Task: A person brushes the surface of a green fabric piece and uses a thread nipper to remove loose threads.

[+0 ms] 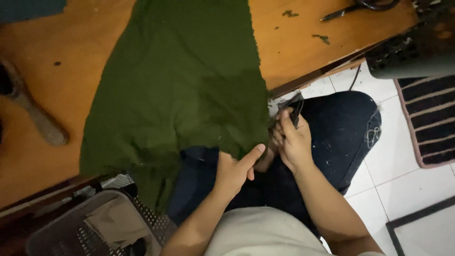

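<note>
So I've got the green cloth [180,90] draped off the desk [42,85] edge, its lower corner hanging into my lap right at both hands. My left hand [233,171] has a closed grip on that corner, thumb stretched out along the edge. Just right of it, touching, my right hand [293,142] is closed around dark scissors [295,108], blades poking up above the grip, next to the cloth's ragged right edge. Going by the frayed edges and green scraps [322,39] up on the desk beyond the right grip, some cutting looks done; most of the cloth is still one big piece. Down left of my left grip sits a perforated basket [76,227] with tan fabric.
</note>
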